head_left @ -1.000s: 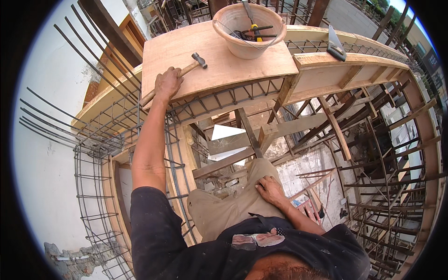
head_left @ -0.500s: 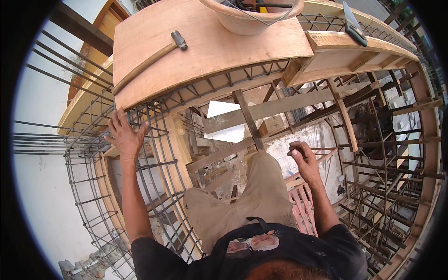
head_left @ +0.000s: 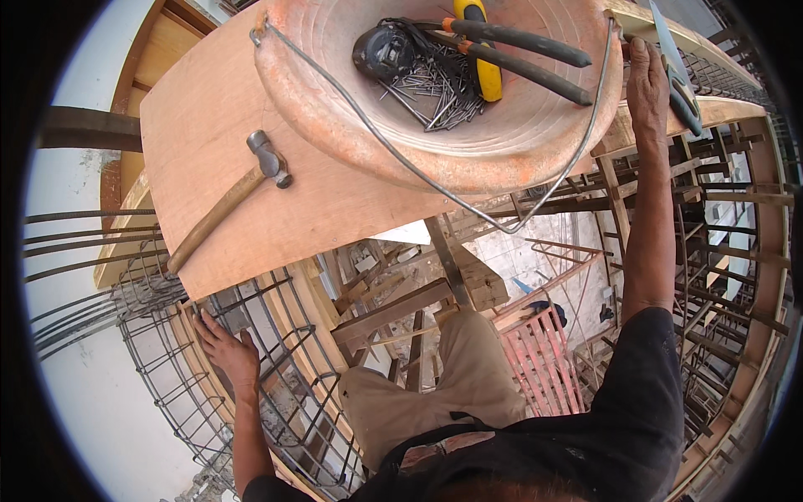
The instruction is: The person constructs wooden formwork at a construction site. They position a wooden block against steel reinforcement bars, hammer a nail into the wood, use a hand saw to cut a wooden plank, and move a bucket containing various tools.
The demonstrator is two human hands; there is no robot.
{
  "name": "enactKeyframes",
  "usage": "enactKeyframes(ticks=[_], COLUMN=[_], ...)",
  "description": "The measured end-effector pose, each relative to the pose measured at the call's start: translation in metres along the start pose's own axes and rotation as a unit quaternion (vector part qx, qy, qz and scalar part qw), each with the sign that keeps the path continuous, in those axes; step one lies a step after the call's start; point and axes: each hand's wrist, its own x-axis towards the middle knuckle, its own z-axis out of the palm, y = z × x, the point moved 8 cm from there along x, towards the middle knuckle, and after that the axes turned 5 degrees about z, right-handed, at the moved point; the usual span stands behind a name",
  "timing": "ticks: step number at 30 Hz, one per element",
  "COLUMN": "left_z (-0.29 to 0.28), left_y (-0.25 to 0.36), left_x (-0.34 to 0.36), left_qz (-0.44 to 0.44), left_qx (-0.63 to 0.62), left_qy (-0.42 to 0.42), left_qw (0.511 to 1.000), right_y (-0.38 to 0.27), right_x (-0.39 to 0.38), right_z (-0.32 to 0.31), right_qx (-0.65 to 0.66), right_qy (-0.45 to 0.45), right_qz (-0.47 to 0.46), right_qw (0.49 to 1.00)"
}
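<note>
My left hand [head_left: 230,356] is open, fingers spread, at the wooden edge of the rebar cage [head_left: 284,335], just below the plywood sheet's near left corner. My right hand [head_left: 650,96] reaches far forward to the bucket's right rim, its fingers bent and close together. Whether it grips the rim or the timber there is hidden. The bucket [head_left: 335,134] is worn and orange, its wire handle hanging over the near side. Inside lie loose nails [head_left: 431,96], a black tape measure [head_left: 385,52], dark-handled pliers or cutters [head_left: 527,67] and a yellow-and-black tool [head_left: 488,71].
A wooden-handled hammer [head_left: 226,205] lies on the plywood [head_left: 201,125]. A handsaw [head_left: 684,105] rests on the formwork right of my right hand. Below my legs are timber props [head_left: 452,268] and a red slatted frame [head_left: 544,360]. Rebar ends [head_left: 92,230] project at the left wall.
The view has shifted forward, so the bucket looks larger and its contents show. My right hand has gone from above my knee to the bucket's right side. My left hand has moved lower.
</note>
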Motion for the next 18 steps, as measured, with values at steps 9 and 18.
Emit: enactKeyframes(ticks=[9, 18], left_z=[-0.002, 0.005], left_y=[-0.007, -0.006], left_x=[-0.001, 0.002], left_qz=[0.015, 0.052], left_qx=[-0.003, -0.013], left_qy=[0.012, 0.018], left_qw=[1.0, 0.998], right_y=[0.029, 0.051], right_x=[-0.023, -0.034], right_z=[-0.005, -0.021], right_qx=[0.231, 0.392], right_qy=[0.062, 0.078], right_qz=[0.148, 0.177], right_qw=[0.96, 0.9])
